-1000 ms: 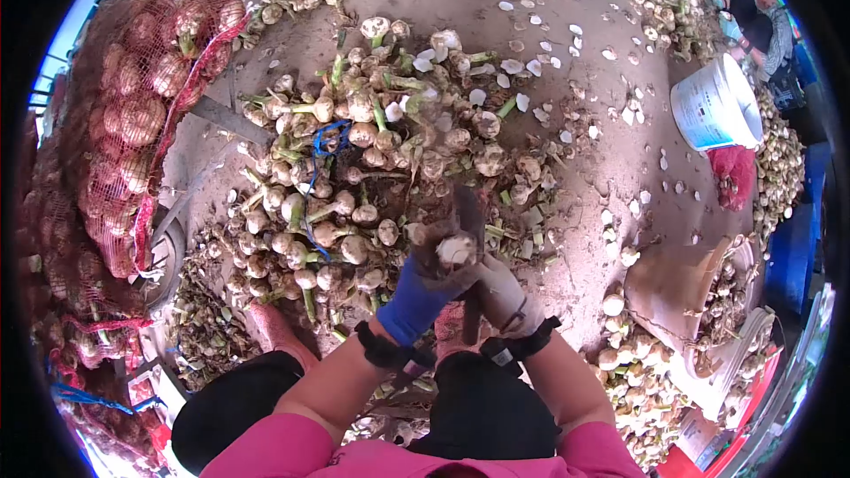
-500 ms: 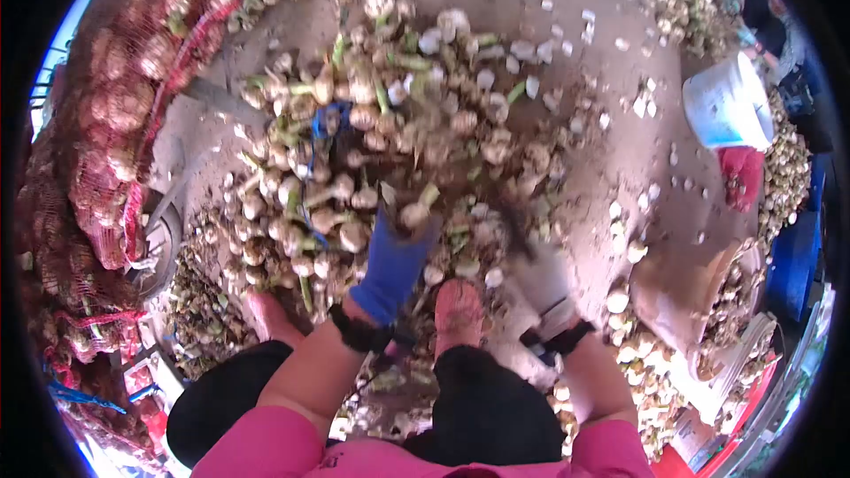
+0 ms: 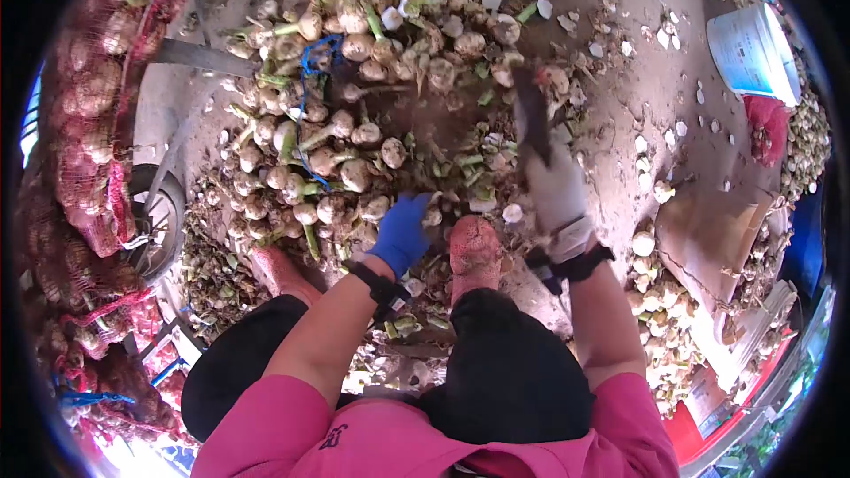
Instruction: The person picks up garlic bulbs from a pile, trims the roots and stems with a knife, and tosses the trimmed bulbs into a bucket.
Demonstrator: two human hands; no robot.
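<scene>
My left hand [image 3: 401, 234], in a blue glove, is low over the pile, its fingers closed around a pale garlic bulb [image 3: 432, 214] that shows at its right edge. The right hand [image 3: 556, 190] wears a whitish glove and grips a dark, blurred blade-like tool [image 3: 532, 115] pointing up and away from me. Garlic bulbs [image 3: 356, 174] with green and dry stems lie heaped in front of and left of my hands. A blue string [image 3: 303, 137] runs among them.
Red mesh sacks of garlic [image 3: 88, 106] stand at the left, near a wheel [image 3: 158, 221]. On the right are a white bucket [image 3: 748, 51], a red mesh bag [image 3: 767, 128], cardboard [image 3: 713, 235] and more bulbs [image 3: 660, 310]. My foot [image 3: 475, 248] is between my hands.
The view has shifted. My left hand is lower and closer to my foot. My right hand has lifted away from the pile, with the tool now pointing upward.
</scene>
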